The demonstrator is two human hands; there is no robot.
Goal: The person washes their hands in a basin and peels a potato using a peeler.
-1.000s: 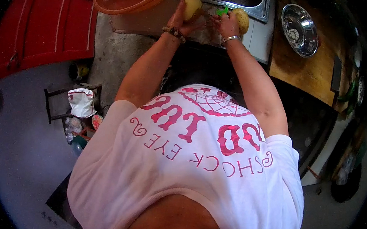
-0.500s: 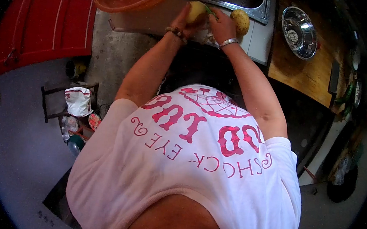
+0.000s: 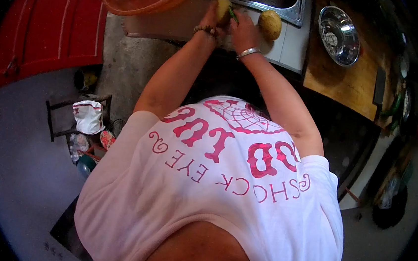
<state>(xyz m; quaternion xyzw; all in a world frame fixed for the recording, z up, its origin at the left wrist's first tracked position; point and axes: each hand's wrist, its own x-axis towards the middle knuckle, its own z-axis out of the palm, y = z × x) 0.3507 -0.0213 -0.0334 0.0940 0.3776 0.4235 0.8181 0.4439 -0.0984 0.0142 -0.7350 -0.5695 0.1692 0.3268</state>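
Note:
At the counter's edge my left hand (image 3: 210, 20) is wrapped round a pale yellow potato (image 3: 223, 11). My right hand (image 3: 243, 31) is closed on a small green tool (image 3: 233, 14), which touches or lies very near the right side of that potato. The tool's blade is too small to make out. A second potato (image 3: 270, 25), yellow with a speckled skin, rests on the white tiled counter (image 3: 292, 46) just right of my right hand.
An orange basin (image 3: 145, 10) stands at the upper left, beside a metal sink (image 3: 291, 12). On the right, a shiny steel bowl (image 3: 338, 36) sits on a wooden board (image 3: 342, 87). A red cabinet (image 3: 49, 27) is at the far left.
My right hand has moved left with the green tool, away from the speckled potato and up to the potato in my left hand. That potato has turned and is now more covered by fingers.

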